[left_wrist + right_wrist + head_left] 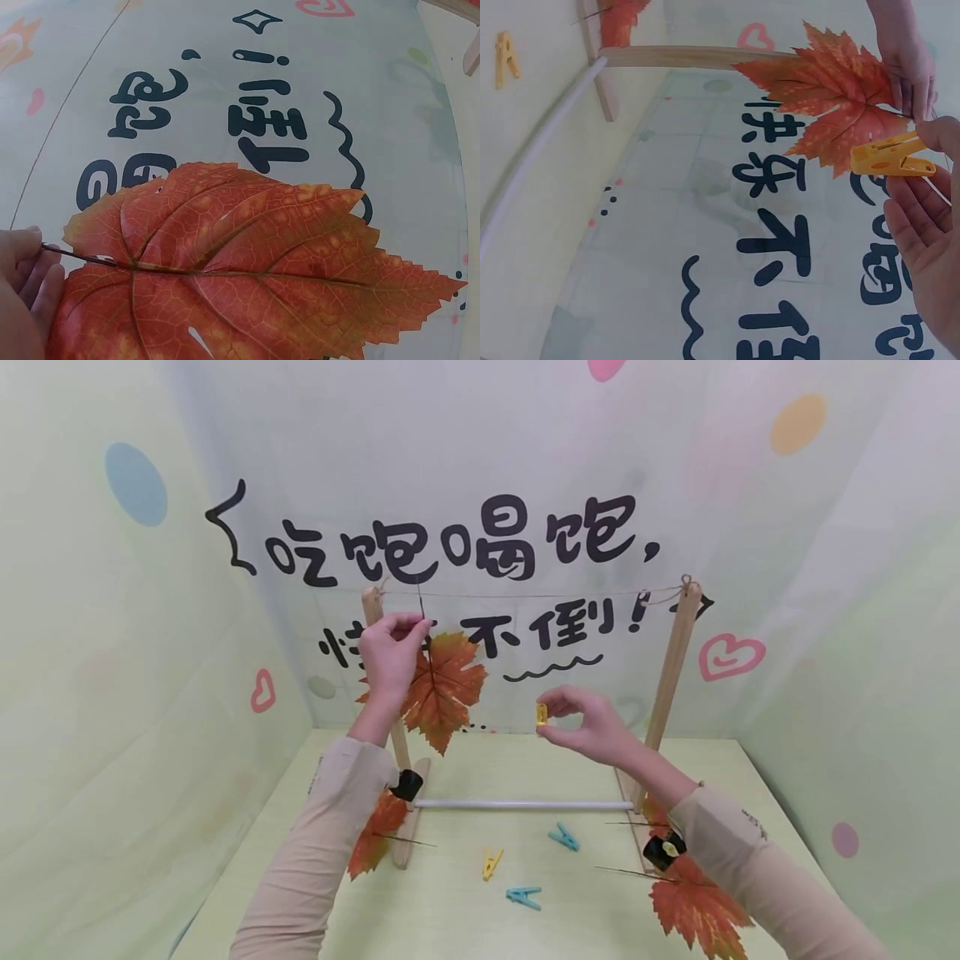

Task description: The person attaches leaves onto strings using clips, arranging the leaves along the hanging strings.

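Observation:
My left hand (pixel 392 650) pinches the thin dark stem of an orange-red maple leaf (pixel 447 685), just below the string (pixel 510 596) at its left end. The leaf hangs tip down from the fingers, and the stem's end rises up to string height. In the left wrist view the leaf (pixel 247 262) spreads broad and veined beside the fingertips. To the right and lower, my right hand (pixel 592 724) holds a yellow clothespin (pixel 542 717) between thumb and fingers. The right wrist view shows the clothespin's (pixel 877 156) handle ends in the grip, its nose pointing toward the leaf.
Two wooden posts (pixel 675 664) carry the string, and a white rod (pixel 525 804) joins their feet. On the table lie a yellow clothespin (pixel 491 864) and two blue clothespins (pixel 564 837). More leaves lie at the left (pixel 378 835) and right (pixel 697 906), partly under the forearms.

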